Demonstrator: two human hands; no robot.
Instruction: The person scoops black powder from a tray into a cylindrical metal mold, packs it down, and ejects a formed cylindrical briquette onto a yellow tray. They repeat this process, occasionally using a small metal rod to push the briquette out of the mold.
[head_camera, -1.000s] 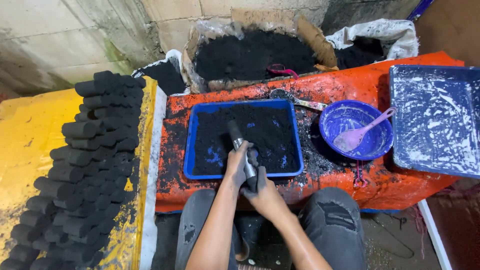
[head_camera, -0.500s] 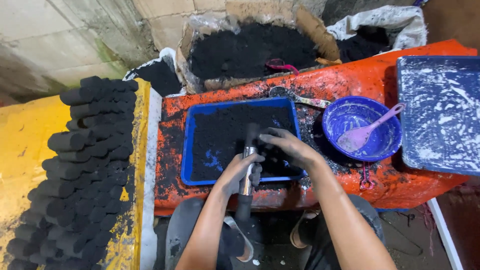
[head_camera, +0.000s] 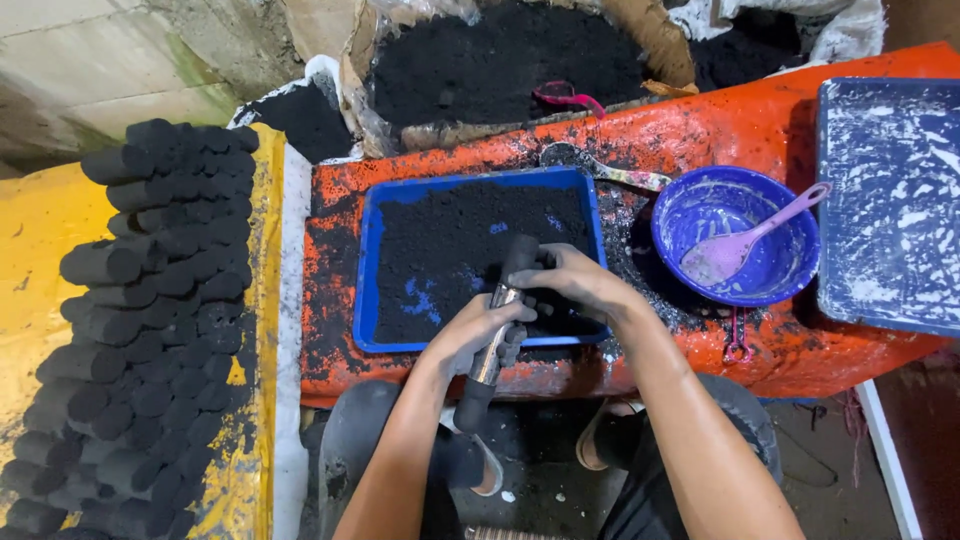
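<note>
A soot-covered metal tube is held tilted over the near edge of a blue tray, its dark lower end pointing down toward the floor. The tube's middle is wrapped by the left hand, fingers closed around it. The upper end of the tube is covered by the right hand, whose blackened fingers are curled and pressed together against its top. The tray is filled with black powder and rests on an orange-covered table. To the right of the tray sits a purple bowl with a pink spoon in it, and further right a second blue tray smeared with white. On the far left, black cylindrical briquettes are stacked on a yellow surface
</note>
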